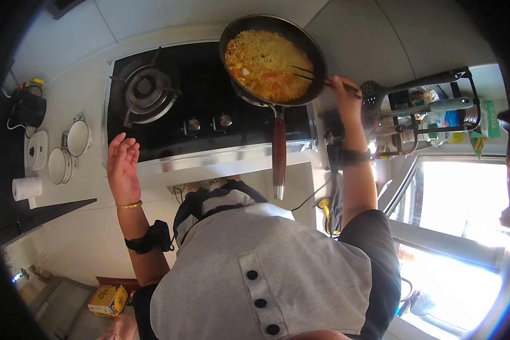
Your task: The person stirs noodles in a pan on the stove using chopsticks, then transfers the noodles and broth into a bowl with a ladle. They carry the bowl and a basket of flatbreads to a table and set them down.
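My right hand (pixel 344 90) grips a pair of dark chopsticks (pixel 318 79) over the right rim of a black frying pan (pixel 318 46). Their tips reach into noodles in broth (pixel 267 55) with red pieces, possibly tomato, and a small white piece. The pan sits on the right side of a black gas hob (pixel 199 91), hiding most of that burner. Its reddish-brown handle (pixel 279 144) points toward me, past the hob's front edge. Off the hob's left front corner, my left hand (pixel 124 168) is raised with nothing in it, fingers loosely apart.
An uncovered burner (pixel 145 87) is on the hob's left. White bowls (pixel 79 138), a paper roll (pixel 26 188) and a small white appliance (pixel 37 149) stand farther left. At right, a rack (pixel 478 97) carries a slotted turner (pixel 373 94) and packets, above a bright window (pixel 463 195).
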Demonstrator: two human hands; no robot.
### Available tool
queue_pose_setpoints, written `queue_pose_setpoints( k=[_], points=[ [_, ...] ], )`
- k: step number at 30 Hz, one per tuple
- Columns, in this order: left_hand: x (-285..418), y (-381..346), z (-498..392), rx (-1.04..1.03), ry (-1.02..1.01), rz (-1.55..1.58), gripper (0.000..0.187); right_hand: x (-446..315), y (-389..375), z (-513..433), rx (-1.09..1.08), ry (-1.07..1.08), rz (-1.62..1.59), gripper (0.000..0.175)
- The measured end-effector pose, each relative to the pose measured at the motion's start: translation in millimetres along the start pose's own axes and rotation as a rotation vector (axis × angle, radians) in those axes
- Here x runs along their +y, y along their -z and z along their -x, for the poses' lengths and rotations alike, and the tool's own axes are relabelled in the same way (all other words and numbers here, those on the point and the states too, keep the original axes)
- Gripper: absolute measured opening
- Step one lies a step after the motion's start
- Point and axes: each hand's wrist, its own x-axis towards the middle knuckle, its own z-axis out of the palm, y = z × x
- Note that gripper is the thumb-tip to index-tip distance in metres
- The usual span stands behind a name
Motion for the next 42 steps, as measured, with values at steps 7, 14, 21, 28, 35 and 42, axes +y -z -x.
queue_pose_setpoints(
  k=[7, 14, 21, 28, 35, 42],
  points=[
    [-4, -10, -6, -0.054, 0.024, 0.003, 0.036, -9, -14, 32, -0.165, 0.24, 0.472, 0.015],
    [-8, -11, -8, -0.032, 0.038, -0.027, 0.036, -51, 9, 45, -0.23, 0.266, 0.519, 0.012],
    [-10, -15, -12, -0.084, 0.046, -0.008, 0.033, -60, -2, 33, -0.312, 0.263, 0.54, 0.012],
    [-11, -14, -10, -0.08, 0.052, -0.011, 0.033, -77, -13, 40, -0.396, 0.296, 0.573, 0.011],
    [-12, -11, -9, -0.048, 0.017, -0.04, 0.033, -80, -5, 33, -0.307, 0.189, 0.559, 0.016],
    [-12, -11, -10, -0.054, 0.03, -0.02, 0.033, -62, 0, 25, -0.196, 0.122, 0.502, 0.018]
  ],
)
